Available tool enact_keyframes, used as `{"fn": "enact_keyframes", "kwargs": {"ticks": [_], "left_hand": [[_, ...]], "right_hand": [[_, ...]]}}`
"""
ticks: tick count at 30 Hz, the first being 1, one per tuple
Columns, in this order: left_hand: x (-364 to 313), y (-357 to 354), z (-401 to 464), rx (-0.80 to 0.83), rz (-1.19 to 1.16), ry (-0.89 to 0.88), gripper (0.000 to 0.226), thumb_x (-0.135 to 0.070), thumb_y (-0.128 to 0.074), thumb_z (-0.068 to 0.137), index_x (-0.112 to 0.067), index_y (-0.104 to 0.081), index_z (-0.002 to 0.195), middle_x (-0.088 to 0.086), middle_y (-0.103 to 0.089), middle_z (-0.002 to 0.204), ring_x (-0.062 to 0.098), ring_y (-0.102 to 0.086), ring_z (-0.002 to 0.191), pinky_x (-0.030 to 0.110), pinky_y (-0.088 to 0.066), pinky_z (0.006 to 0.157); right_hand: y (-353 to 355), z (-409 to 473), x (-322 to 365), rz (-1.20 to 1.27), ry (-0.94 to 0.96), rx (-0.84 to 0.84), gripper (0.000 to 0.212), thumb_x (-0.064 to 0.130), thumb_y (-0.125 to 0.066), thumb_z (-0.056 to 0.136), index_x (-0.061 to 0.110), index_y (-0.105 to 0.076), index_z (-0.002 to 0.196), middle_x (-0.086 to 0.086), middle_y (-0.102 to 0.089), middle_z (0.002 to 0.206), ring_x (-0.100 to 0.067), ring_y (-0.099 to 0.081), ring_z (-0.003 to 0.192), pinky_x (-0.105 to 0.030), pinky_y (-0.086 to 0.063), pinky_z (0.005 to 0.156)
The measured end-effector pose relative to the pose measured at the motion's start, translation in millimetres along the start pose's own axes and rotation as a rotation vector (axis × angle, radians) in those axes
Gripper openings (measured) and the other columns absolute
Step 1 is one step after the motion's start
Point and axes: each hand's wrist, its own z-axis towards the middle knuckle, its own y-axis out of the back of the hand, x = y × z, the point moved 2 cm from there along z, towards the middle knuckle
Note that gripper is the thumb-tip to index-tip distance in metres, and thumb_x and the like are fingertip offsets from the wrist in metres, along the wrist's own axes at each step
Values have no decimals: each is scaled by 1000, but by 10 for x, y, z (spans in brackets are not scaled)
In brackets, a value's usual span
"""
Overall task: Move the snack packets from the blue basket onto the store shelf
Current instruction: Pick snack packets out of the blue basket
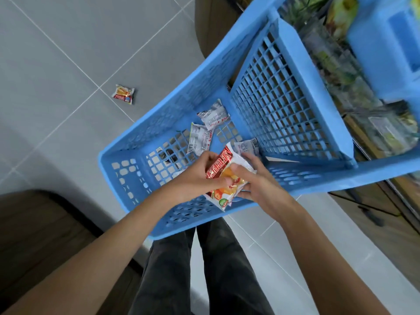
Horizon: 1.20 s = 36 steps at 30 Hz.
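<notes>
A blue plastic lattice basket (127, 162) fills the middle of the view. Over its near end, my left hand (200, 178) and my right hand (254, 180) both grip a red, orange and white snack packet (223, 178), the right hand holding more white packets behind it. Three white packets lie back side up on the basket floor: one (213, 114) far, one (200, 138) in the middle, one (247, 145) by my right fingers. The store shelf (354, 71) with blurred goods runs along the upper right.
One snack packet (123, 94) lies on the grey tiled floor to the left of the basket. A dark brown piece of furniture (41, 228) sits at lower left. My dark trousers (200, 269) show below the basket. A blue bin (386, 42) stands on the shelf at top right.
</notes>
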Motion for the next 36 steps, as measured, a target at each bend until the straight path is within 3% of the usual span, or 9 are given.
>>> {"fn": "enact_keyframes", "kwargs": {"ticks": [4,10,15,18,22,26,30,34,36], "left_hand": [[-180,50,40,159,42,29,37,-22,-71,78,-27,-47,105,-8,-64,94,-1,-67,78,15,-53,63],[-341,-3,143,155,349,-57,46,-34,-74,74,-27,-46,110,-11,-38,113,1,-54,96,21,-53,81],[-266,50,164,187,67,-55,42,-39,-66,79,-50,-43,112,-28,-43,123,-8,-50,110,15,-51,81],[-102,265,310,-68,-32,-21,22,-50,-50,86,-37,-58,102,-15,-60,118,-1,-60,102,23,-52,86],[266,478,690,-616,334,89,14,-20,-46,92,-15,-57,99,5,-55,121,13,-56,97,29,-44,82],[625,395,1211,-573,747,68,44,-24,-54,89,-6,-42,127,17,-36,133,33,-34,127,46,-37,101],[946,353,1563,-554,876,243,80,-44,-60,82,-9,-17,139,15,-13,148,36,-14,137,54,-28,110],[1043,401,1685,-697,947,238,66,-24,-63,80,-11,-21,130,15,-18,143,36,-26,128,48,-37,102],[986,438,1619,-797,710,121,53,-13,-61,77,-7,-32,121,15,-25,134,31,-33,119,34,-38,95]], "right_hand": [[118,-21,83,-24,43,63,51,38,-76,67,28,-59,114,-1,-70,113,-20,-70,98,-40,-56,87],[208,-54,162,-93,70,171,65,54,-77,60,40,-55,120,5,-71,112,-19,-70,99,-36,-58,81],[328,-20,212,-62,110,-10,32,41,-78,62,36,-68,92,1,-76,90,-19,-74,83,-29,-59,64],[429,21,261,-17,134,-211,21,35,-76,72,29,-67,91,5,-77,83,-14,-74,78,-28,-59,64],[483,140,284,11,143,-437,15,33,-73,77,28,-63,87,9,-74,75,-7,-72,68,-25,-59,58],[515,353,235,-3,151,-494,11,28,-73,78,27,-62,80,13,-70,62,-1,-68,55,-17,-52,44],[509,583,191,-1,102,-503,20,34,-72,78,28,-62,94,9,-70,79,-6,-69,66,-25,-55,53],[504,684,195,20,100,-497,14,35,-71,79,30,-59,83,10,-69,77,-4,-68,59,-24,-56,50],[487,676,199,21,105,-493,14,36,-70,80,30,-59,85,8,-69,81,-7,-69,66,-25,-56,52]]}}
